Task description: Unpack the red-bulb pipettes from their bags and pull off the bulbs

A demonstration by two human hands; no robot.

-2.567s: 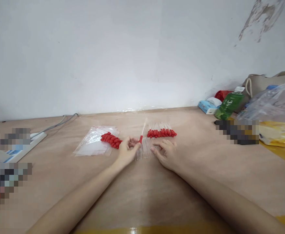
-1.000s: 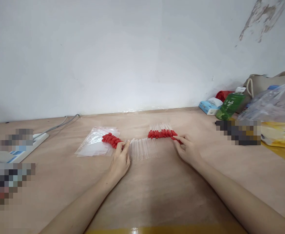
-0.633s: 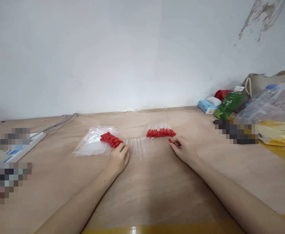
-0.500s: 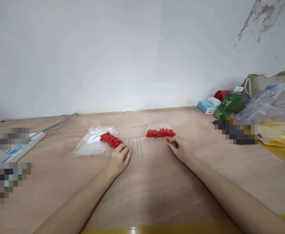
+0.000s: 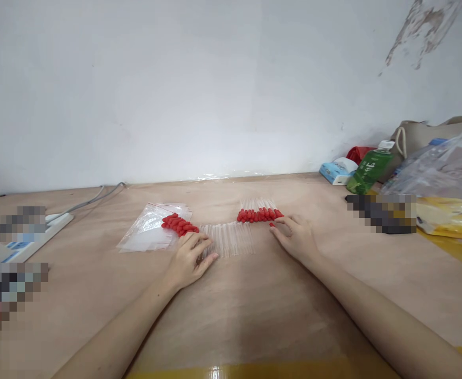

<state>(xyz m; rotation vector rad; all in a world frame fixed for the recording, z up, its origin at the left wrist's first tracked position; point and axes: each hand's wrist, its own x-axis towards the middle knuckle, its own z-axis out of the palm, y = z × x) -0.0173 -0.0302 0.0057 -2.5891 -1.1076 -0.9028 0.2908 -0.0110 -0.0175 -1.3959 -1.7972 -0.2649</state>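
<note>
My left hand (image 5: 189, 258) lies on the wooden table (image 5: 238, 310) with its fingers spread, fingertips touching the left end of a row of clear thin tubes (image 5: 231, 239). Just behind it a heap of red rubber caps (image 5: 178, 225) rests on clear zip bags (image 5: 147, 234). My right hand (image 5: 297, 238) is to the right of the tubes. Its thumb and forefinger pinch a small red cap (image 5: 272, 225). Right behind that lies a row of tubes fitted with red caps (image 5: 259, 214).
A white power strip (image 5: 25, 242) with a grey cable is at the left. At the right stand a green bottle (image 5: 369, 169), a blue tissue pack (image 5: 335, 171), a beige bag (image 5: 432, 134) and plastic bags (image 5: 444, 173). A wall runs close behind.
My right hand came back left from the right end of the capped row, carrying a red cap. My left hand slid from the red cap heap down onto the clear tubes and spread its fingers.
</note>
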